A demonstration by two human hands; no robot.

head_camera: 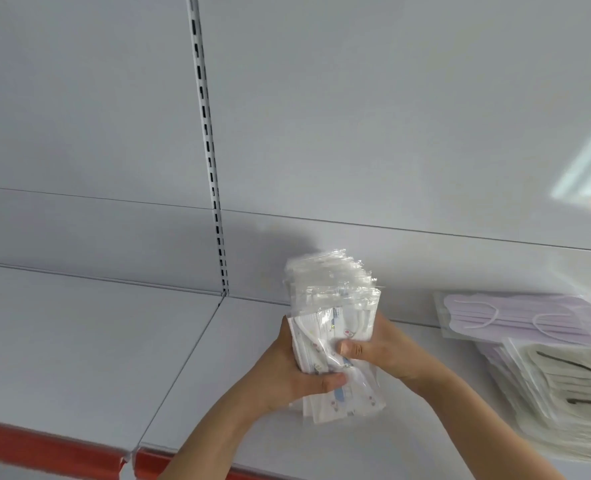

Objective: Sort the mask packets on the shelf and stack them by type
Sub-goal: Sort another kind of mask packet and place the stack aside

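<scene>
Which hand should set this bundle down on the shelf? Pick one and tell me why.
Probably the left hand: it wraps the printed mask bundle lower down, carrying it. The right hand only pinches its side and could let go.

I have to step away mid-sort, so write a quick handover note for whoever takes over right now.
Left hand and right hand: both grip one bundle of clear plastic packets of white printed masks, held upright just above the white metal shelf.
Done: a leaning stack at the right of the shelf, clear packets of lilac masks at the back and clear packets of pale grey masks with dark loops in front.
Left: set the held bundle down as its own stack, and perhaps straighten the right stack.
</scene>
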